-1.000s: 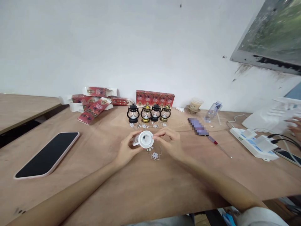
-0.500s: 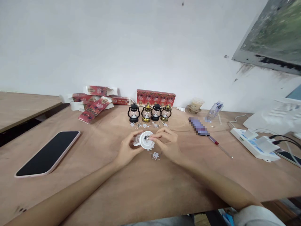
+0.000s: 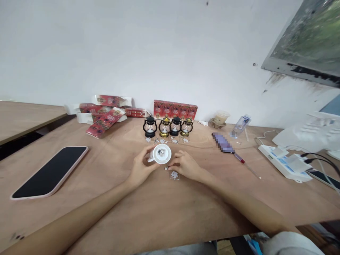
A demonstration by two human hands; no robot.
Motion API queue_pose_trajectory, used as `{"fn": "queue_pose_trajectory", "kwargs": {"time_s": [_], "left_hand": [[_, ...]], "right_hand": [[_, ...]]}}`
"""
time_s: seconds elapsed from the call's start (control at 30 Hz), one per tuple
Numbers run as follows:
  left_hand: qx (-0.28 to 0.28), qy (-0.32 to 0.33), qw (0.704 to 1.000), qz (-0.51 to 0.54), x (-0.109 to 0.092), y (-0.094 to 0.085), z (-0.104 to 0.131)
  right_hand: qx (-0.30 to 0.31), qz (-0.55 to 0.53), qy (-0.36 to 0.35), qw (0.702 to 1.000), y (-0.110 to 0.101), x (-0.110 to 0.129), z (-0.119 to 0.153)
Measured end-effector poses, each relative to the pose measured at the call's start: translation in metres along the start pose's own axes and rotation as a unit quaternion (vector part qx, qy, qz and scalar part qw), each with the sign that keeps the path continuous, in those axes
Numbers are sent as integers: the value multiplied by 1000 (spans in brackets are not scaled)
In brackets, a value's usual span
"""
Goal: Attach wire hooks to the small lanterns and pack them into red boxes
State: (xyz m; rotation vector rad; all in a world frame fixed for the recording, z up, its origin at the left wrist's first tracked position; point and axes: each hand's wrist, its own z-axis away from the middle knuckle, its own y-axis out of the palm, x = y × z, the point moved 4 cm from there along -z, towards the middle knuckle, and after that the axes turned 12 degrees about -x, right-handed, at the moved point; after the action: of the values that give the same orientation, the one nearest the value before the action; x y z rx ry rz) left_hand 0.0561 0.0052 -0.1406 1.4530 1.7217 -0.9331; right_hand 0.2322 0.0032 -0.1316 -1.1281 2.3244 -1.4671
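My left hand (image 3: 141, 165) is wrapped around the side of a small white lantern (image 3: 162, 161), its round underside tilted up toward me. An opening in the middle of that base shows small metallic parts. Just right of it, my right hand (image 3: 185, 165) rests low over the table, thumb and forefinger drawn together; whatever is between the tips is too small to make out. Beneath those fingertips lie a small white plastic piece (image 3: 174, 174) inside a thin angular outline and a tiny round part (image 3: 166, 168).
Black and gold lanterns (image 3: 164, 127) stand in a row before several upright red boxes (image 3: 175, 110). Opened red boxes (image 3: 106, 122) are heaped at back left. A phone (image 3: 50, 171) lies left; a screwdriver (image 3: 245, 163), a bottle (image 3: 240, 126), a cup (image 3: 221, 118) and a power strip (image 3: 281, 164) are right.
My right hand has left the lantern's base and dropped to the small parts on the table. The lantern has shifted slightly up and left in my left hand, its base now uncovered.
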Motion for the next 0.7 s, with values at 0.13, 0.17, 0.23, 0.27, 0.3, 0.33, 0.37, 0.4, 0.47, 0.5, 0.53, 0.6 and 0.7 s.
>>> {"fn": "queue_pose_trajectory", "kwargs": {"time_s": [0.13, 0.17, 0.23, 0.27, 0.3, 0.33, 0.37, 0.4, 0.47, 0.5, 0.53, 0.6, 0.7], "left_hand": [[4, 0, 1000, -6, 2, 0, 0], [4, 0, 1000, -5, 3, 0, 0], [1, 0, 1000, -2, 3, -1, 0], [-1, 0, 1000, 0, 2, -1, 0], [-2, 0, 1000, 1, 1, -1, 0], [-3, 0, 1000, 2, 1, 0, -1], [-4, -2, 1000, 3, -1, 0, -1], [-4, -3, 1000, 4, -2, 0, -1], [-2, -9, 1000, 6, -5, 1, -1], [-2, -12, 1000, 8, -6, 1, -1], [-2, -15, 1000, 10, -7, 1, -1], [0, -20, 1000, 13, -7, 2, 0], [4, -17, 1000, 17, -5, 2, 0]], "right_hand": [[10, 23, -34, 999, 4, 4, 1], [-1, 24, -42, 999, 3, 4, 1], [-54, 2, -42, 998, -7, 4, 0], [-92, -25, -27, 995, -15, 3, -1], [-134, -60, -4, 989, -25, 1, -2], [-177, -97, 25, 979, -35, -1, -4], [-214, -130, 53, 967, -45, -2, -6], [-245, -157, 75, 954, -54, -3, -8], [-275, -190, 90, 938, -67, 0, -13], [-275, -199, 84, 937, -71, 3, -16], [-264, -204, 73, 940, -72, 7, -19], [-234, -203, 44, 950, -71, 17, -23], [-210, -187, 19, 959, -65, 28, -28]]}}
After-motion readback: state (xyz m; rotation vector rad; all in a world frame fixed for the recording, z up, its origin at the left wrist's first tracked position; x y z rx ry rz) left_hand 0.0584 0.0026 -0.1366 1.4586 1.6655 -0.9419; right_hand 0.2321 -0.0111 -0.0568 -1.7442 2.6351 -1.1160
